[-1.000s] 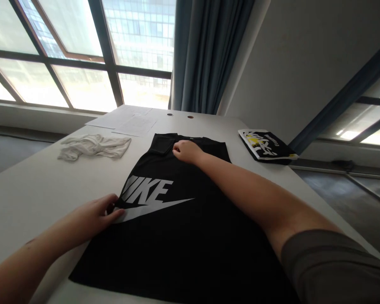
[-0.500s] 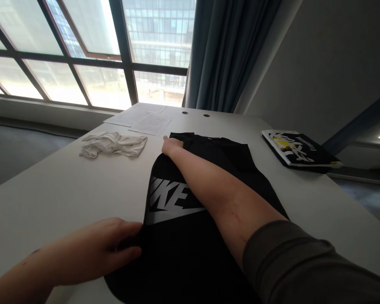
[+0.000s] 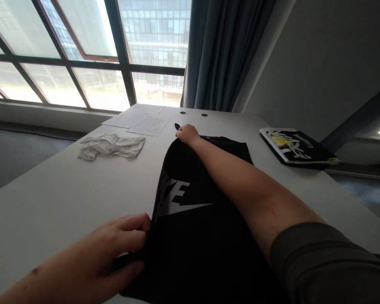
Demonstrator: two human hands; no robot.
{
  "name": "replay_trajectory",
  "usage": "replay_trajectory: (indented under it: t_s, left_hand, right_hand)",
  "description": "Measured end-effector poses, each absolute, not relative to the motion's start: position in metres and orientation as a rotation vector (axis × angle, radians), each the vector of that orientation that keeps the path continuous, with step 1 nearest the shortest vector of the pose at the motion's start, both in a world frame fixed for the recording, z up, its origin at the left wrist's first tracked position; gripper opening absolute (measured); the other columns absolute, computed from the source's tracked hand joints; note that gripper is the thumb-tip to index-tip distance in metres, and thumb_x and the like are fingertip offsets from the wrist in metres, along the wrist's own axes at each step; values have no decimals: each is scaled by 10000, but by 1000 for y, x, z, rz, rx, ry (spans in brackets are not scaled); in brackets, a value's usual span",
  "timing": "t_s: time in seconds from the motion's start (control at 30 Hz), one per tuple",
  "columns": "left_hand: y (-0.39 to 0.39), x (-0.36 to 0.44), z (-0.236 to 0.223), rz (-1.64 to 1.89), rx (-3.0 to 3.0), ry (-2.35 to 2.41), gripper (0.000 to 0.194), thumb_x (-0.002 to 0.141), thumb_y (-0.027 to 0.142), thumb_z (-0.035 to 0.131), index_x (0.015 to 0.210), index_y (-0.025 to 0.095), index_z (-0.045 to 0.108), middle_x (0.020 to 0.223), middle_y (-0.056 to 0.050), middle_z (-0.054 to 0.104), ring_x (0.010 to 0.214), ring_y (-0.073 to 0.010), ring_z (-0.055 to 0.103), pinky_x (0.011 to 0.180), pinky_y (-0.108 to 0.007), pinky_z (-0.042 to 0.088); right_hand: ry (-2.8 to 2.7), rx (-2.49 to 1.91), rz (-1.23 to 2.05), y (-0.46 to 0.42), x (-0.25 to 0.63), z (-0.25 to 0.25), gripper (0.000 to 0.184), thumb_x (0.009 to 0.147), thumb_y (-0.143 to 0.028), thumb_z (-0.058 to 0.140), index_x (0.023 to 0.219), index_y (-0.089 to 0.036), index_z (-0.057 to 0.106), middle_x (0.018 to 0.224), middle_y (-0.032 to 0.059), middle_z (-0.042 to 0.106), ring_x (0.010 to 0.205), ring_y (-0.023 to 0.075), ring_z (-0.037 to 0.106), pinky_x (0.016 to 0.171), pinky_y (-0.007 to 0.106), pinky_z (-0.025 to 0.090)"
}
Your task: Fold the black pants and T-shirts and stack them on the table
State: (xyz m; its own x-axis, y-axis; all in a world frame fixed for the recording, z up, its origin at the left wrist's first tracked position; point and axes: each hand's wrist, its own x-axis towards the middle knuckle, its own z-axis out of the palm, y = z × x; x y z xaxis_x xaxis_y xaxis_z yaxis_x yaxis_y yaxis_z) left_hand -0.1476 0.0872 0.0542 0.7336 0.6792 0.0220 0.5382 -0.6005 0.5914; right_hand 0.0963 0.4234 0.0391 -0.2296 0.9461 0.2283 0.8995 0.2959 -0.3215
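A black T-shirt [image 3: 202, 249] with a grey-white print lies lengthwise on the white table [image 3: 82, 194], its lower end toward me. Its left edge is lifted and curves up between my two hands. My right hand [image 3: 188, 135] reaches across to the far left shoulder part and is closed on the cloth, a small dark tip of fabric poking out past the fingers. Nearer to me, my left hand [image 3: 123, 245] pinches the left edge, with fingers on one side and thumb on the other. The right forearm covers part of the shirt's middle and right side.
A crumpled white cloth [image 3: 112, 146] lies on the left of the table. Behind it are sheets of paper [image 3: 148, 124]. At the right edge sits a stack of folded black-and-white printed clothing [image 3: 299, 147]. A blue curtain [image 3: 224, 55] hangs beyond the table, by the windows.
My right hand has moved to the right, drawing up the far left part of the shirt. My left hand has closed on the near edge, which now stands higher and folds inward.
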Motion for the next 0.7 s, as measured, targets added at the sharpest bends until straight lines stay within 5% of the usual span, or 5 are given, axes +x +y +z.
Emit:
replay_trajectory:
  t_s: [0.27,0.43,0.57,0.7]
  left_hand:
    - [69,-102,54,327,2381,709,56,934,243,648,933,299,640,1147,-75,697,1043,-238,651,936,-379,600]
    - [68,-75,50,229,2447,575,78,969,329,669,1046,317,669,1256,-57,725,1177,-239,656,1096,-386,544]
    - [71,-64,28,231,2566,688,380,964,465,695,1321,338,660,1473,-76,649,1401,-322,566,1218,-499,462]
    - [73,-61,6,171,2688,760,682,956,448,711,1593,359,481,1693,-86,410,1557,-392,382,1260,-614,379]
  right_hand:
    - [-1995,-1661,200,387,195,39,399,923,-190,484,1078,-150,850,1041,103,818,1027,274,745,968,351,543]
    - [-2161,-1812,123,370,232,6,424,1003,-273,464,1222,-146,805,1249,127,782,1181,320,709,1049,407,524]
    - [-2236,-1824,153,375,237,-10,524,1030,-374,501,1426,-77,674,1449,175,675,1401,357,570,1163,410,446]
    - [-2216,-1876,136,388,234,-9,564,1057,-383,421,1450,-39,635,1484,229,632,1502,373,458,1252,458,331]
